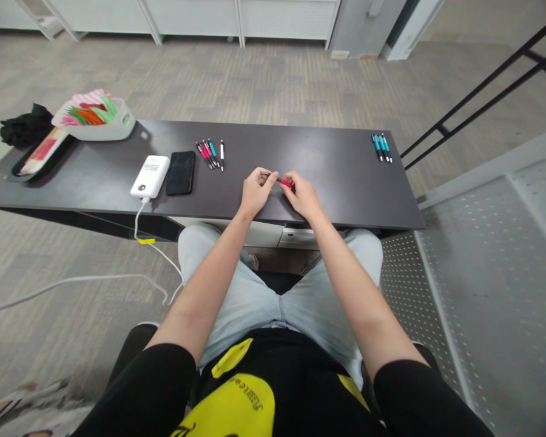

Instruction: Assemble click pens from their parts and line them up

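Note:
Between my two hands, just above the dark table (236, 136), is a red and black pen (286, 182). My right hand (301, 193) pinches its red end, while the fingers of my left hand (256, 189) close round the dark end, partly hiding it. Left of my hands lies a group of pens (206, 154) in red and teal, with a white pen (222, 155) beside them. Several teal pens (381, 148) lie side by side near the table's right end.
A black phone (181, 173) and a white power bank (150, 176) with a cable (137, 227) lie to the left. Farther left stand a white basket (122, 124) of colourful items, a black tray (22, 176) and a black cloth bundle (25, 127). A perforated panel (495, 243) borders the right.

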The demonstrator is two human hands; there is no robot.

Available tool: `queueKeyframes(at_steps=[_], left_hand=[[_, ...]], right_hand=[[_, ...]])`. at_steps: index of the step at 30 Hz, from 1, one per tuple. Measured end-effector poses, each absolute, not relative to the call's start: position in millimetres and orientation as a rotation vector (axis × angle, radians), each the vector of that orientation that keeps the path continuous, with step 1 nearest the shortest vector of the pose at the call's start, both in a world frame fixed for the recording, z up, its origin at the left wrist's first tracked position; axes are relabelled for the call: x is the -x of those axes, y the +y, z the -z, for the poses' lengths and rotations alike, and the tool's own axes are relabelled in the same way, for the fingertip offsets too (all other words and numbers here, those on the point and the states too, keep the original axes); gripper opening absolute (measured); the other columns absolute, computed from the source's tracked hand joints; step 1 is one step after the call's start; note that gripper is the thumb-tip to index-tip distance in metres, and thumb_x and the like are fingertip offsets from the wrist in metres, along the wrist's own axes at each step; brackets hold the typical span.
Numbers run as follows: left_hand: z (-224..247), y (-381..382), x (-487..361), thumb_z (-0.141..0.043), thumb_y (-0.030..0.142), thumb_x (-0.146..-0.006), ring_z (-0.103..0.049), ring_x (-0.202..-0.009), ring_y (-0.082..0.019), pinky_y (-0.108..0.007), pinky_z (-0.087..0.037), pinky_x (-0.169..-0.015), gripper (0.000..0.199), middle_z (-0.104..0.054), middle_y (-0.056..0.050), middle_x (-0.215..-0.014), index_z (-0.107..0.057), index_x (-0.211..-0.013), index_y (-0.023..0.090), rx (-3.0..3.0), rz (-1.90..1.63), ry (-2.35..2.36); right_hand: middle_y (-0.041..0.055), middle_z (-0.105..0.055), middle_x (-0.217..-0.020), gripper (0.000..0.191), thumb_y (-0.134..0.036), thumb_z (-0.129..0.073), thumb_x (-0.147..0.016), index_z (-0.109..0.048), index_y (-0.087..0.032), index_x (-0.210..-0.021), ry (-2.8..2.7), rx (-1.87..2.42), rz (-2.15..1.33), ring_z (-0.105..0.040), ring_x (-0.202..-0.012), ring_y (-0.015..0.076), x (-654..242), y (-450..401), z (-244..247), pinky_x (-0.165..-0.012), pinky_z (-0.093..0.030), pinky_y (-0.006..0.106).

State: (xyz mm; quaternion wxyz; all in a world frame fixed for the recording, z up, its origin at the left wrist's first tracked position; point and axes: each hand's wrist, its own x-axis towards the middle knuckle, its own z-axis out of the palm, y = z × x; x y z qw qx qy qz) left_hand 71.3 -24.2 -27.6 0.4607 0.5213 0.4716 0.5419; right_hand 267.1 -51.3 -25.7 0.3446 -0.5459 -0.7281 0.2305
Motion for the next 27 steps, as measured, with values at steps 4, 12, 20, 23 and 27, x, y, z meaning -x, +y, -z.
queueKeyframes(at_steps=[4,12,20,23,27], left_hand=[[25,-25,-72,-0.1,0.022,-0.115,-0.082,-0.078,-0.015,-0.022,-0.062,-0.072,0.031,-0.086,0.0,-0.089,-0.073,-0.099,0.024,-1.303,-1.335,1.177],[23,-25,-70,-0.099,0.029,-0.118,-0.072,-0.065,-0.012,-0.024,-0.059,-0.07,0.039,-0.079,0.004,-0.082,-0.067,-0.096,0.026,-1.265,-1.394,1.211],[20,-22,-68,-0.1,0.04,-0.12,-0.071,-0.064,-0.011,-0.022,-0.059,-0.066,0.04,-0.077,0.004,-0.085,-0.066,-0.102,0.027,-1.166,-1.499,1.202],[18,-19,-67,-0.095,0.043,-0.123,-0.067,-0.062,-0.011,-0.022,-0.058,-0.065,0.041,-0.076,0.004,-0.087,-0.062,-0.104,0.028,-1.096,-1.548,1.241],[19,-19,-66,-0.083,0.047,-0.128,-0.07,-0.067,-0.011,-0.024,-0.062,-0.072,0.036,-0.081,0.0,-0.102,-0.057,-0.109,0.03,-1.049,-1.606,1.325]], right_hand=[[0.0142,-0.092,-0.132,0.028,-0.046,-0.057,-0.129,-0.079,-0.03,-0.124,-1.931,1.46,-0.535,-0.08,-0.122,0.0381,-266,-49,26,-0.113,-0.059,0.053],[0.0077,-0.088,-0.116,0.014,-0.04,-0.072,-0.118,-0.076,-0.031,-0.128,-1.829,1.434,-0.578,-0.078,-0.101,0.0318,-268,-54,22,-0.099,-0.061,0.044],[0.0129,-0.092,-0.132,0.028,-0.045,-0.062,-0.128,-0.087,-0.032,-0.127,-1.849,1.503,-0.455,-0.08,-0.129,0.0385,-266,-58,14,-0.12,-0.059,0.052],[0.0135,-0.091,-0.13,0.027,-0.044,-0.063,-0.127,-0.087,-0.031,-0.124,-1.78,1.569,-0.423,-0.08,-0.127,0.0394,-267,-58,14,-0.119,-0.058,0.054],[0.0107,-0.091,-0.124,0.023,-0.044,-0.066,-0.124,-0.084,-0.032,-0.117,-1.657,1.546,-0.46,-0.078,-0.114,0.0367,-268,-57,13,-0.118,-0.058,0.054]])
